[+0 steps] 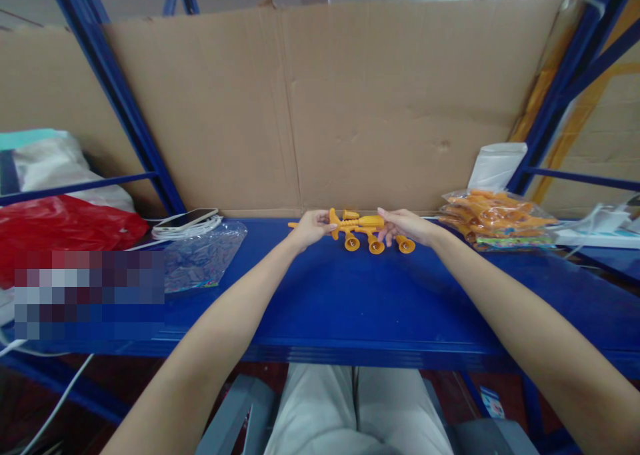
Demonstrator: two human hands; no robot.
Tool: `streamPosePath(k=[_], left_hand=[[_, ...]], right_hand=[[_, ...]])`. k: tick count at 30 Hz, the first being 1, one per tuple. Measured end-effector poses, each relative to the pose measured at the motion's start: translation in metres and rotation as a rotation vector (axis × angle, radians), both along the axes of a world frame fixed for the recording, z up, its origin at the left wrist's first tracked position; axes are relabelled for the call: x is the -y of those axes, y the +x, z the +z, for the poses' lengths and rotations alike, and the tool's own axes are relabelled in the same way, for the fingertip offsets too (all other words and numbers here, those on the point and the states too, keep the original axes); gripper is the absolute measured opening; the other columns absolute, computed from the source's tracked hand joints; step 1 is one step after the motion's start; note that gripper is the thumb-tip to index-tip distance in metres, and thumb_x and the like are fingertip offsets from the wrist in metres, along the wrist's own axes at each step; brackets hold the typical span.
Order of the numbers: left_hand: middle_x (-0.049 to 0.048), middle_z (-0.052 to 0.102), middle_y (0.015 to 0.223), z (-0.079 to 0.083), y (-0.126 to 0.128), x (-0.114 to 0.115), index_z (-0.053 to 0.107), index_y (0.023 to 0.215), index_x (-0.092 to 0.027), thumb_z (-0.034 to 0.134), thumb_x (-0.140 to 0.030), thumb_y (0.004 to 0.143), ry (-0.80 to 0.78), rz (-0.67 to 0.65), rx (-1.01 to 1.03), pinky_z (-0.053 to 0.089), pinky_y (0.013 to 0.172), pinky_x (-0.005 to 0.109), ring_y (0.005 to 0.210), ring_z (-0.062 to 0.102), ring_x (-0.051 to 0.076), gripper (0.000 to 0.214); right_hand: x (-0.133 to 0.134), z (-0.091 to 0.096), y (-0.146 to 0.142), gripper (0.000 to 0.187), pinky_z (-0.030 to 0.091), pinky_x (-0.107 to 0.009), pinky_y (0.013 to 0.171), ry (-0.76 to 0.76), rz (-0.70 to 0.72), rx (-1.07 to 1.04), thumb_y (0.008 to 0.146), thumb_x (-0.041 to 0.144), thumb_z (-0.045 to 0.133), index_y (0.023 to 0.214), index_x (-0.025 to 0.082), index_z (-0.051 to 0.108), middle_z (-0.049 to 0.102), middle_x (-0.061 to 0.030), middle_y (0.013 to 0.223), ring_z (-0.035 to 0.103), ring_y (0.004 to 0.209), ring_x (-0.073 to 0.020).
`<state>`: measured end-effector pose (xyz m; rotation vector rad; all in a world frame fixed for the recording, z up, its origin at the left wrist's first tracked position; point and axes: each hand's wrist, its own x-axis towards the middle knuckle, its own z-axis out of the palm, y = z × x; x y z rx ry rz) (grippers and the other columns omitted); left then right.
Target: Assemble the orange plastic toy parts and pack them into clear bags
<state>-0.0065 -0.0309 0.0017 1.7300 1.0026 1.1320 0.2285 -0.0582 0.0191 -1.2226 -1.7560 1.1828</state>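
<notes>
Above the far part of the blue shelf, my left hand [311, 229] pinches an orange plastic toy part [334, 224] with a crossbar-like end. A thin orange tip sticks out on the left side of that hand. My right hand [407, 227] has curled fingers at the right end of an orange ribbed, barrel-like piece [369, 222]. Whether the two pieces are joined, I cannot tell. Just below the hands are orange cup-shaped parts: a left cup [352, 243], a middle cup [377, 246] and a right cup [405, 245]. Behind them shows a small orange piece [351, 213].
A clear bag of orange parts [495, 218] lies at the right. On the left are an emptied-looking clear bag [200, 258], a phone [193, 219] on a coiled white cable and a red bag [65, 231]. Cardboard [370, 108] closes the back; blue posts [125, 108] stand at the sides.
</notes>
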Motion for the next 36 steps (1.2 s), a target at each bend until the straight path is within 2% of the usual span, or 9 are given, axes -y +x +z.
streamPosePath(k=[3, 6, 10, 13, 15, 20, 23, 27, 36], left_hand=[[0.0039, 0.067, 0.076, -0.001, -0.001, -0.001, 0.063, 0.084, -0.008, 0.061, -0.002, 0.068, 0.013, -0.012, 0.000, 0.051, 0.074, 0.033, 0.065, 0.063, 0.011, 0.018], [0.0040, 0.067, 0.075, -0.002, -0.001, -0.003, 0.063, 0.084, -0.008, 0.061, -0.002, 0.068, -0.003, -0.005, -0.006, 0.051, 0.074, 0.033, 0.064, 0.063, 0.011, 0.017], [0.0048, 0.067, 0.077, -0.003, -0.002, -0.005, 0.063, 0.085, -0.009, 0.062, -0.004, 0.068, -0.006, 0.006, 0.000, 0.052, 0.073, 0.033, 0.067, 0.063, 0.012, 0.018], [0.0048, 0.068, 0.077, -0.004, -0.002, -0.006, 0.063, 0.085, -0.009, 0.064, -0.006, 0.067, 0.015, 0.004, 0.002, 0.052, 0.071, 0.030, 0.066, 0.063, 0.011, 0.019], [0.0047, 0.068, 0.077, -0.004, -0.001, -0.006, 0.063, 0.085, -0.010, 0.065, -0.006, 0.066, 0.028, 0.004, 0.002, 0.052, 0.070, 0.029, 0.065, 0.062, 0.011, 0.020], [0.0053, 0.068, 0.077, -0.002, -0.001, -0.004, 0.063, 0.086, -0.009, 0.063, -0.006, 0.068, 0.021, 0.010, 0.005, 0.052, 0.069, 0.029, 0.065, 0.062, 0.011, 0.018], [0.0050, 0.068, 0.077, -0.001, -0.001, -0.004, 0.062, 0.086, -0.009, 0.064, -0.006, 0.067, 0.010, 0.000, 0.008, 0.052, 0.069, 0.029, 0.065, 0.063, 0.011, 0.020], [0.0042, 0.068, 0.075, -0.003, -0.003, -0.005, 0.063, 0.086, -0.009, 0.065, -0.007, 0.066, 0.015, -0.015, 0.007, 0.053, 0.068, 0.028, 0.065, 0.062, 0.011, 0.020], [0.0056, 0.067, 0.080, -0.002, -0.002, -0.002, 0.063, 0.087, -0.009, 0.061, -0.004, 0.068, 0.032, 0.006, -0.005, 0.052, 0.073, 0.033, 0.067, 0.063, 0.012, 0.019]], right_hand=[[0.000, -0.001, -0.005, 0.060, 0.034, -0.023, 0.036, -0.051, -0.088, 0.084, 0.084, 0.062, 0.025, 0.060, 0.014, 0.051, 0.056, -0.0061, 0.040, 0.044, 0.029, -0.0098], [-0.001, -0.001, -0.004, 0.067, 0.031, -0.022, 0.034, -0.091, -0.092, 0.135, 0.082, 0.067, 0.016, 0.064, 0.014, 0.053, 0.057, -0.0070, 0.043, 0.045, 0.030, -0.0098], [0.000, 0.002, 0.001, 0.039, 0.032, -0.018, 0.039, 0.027, -0.033, 0.061, 0.080, 0.054, 0.049, 0.087, 0.016, 0.054, 0.065, -0.0035, 0.064, 0.053, 0.046, -0.0082], [0.004, 0.006, 0.002, 0.028, 0.034, -0.017, 0.043, 0.158, -0.042, 0.040, 0.070, 0.036, 0.068, 0.084, 0.015, 0.055, 0.062, 0.0004, 0.064, 0.050, 0.046, -0.0054], [0.005, 0.007, 0.000, 0.029, 0.034, -0.018, 0.043, 0.164, -0.048, 0.072, 0.074, 0.042, 0.063, 0.070, 0.014, 0.055, 0.060, -0.0005, 0.057, 0.047, 0.043, -0.0054], [0.004, 0.007, -0.004, 0.059, 0.027, -0.021, 0.035, 0.049, -0.165, 0.191, 0.080, 0.065, 0.034, 0.053, 0.015, 0.052, 0.044, -0.0002, 0.034, 0.037, 0.030, -0.0066], [0.007, 0.010, -0.002, 0.049, 0.028, -0.020, 0.036, 0.049, -0.110, 0.172, 0.078, 0.061, 0.045, 0.066, 0.014, 0.056, 0.055, -0.0015, 0.047, 0.042, 0.034, -0.0062], [0.013, 0.016, 0.000, 0.025, 0.033, -0.018, 0.042, 0.159, -0.045, 0.096, 0.070, 0.036, 0.068, 0.076, 0.014, 0.056, 0.063, -0.0012, 0.065, 0.050, 0.044, -0.0054], [0.008, 0.009, -0.001, 0.035, 0.034, -0.021, 0.043, 0.147, 0.016, 0.135, 0.076, 0.046, 0.057, 0.061, 0.015, 0.052, 0.057, -0.0012, 0.051, 0.047, 0.039, -0.0073]])
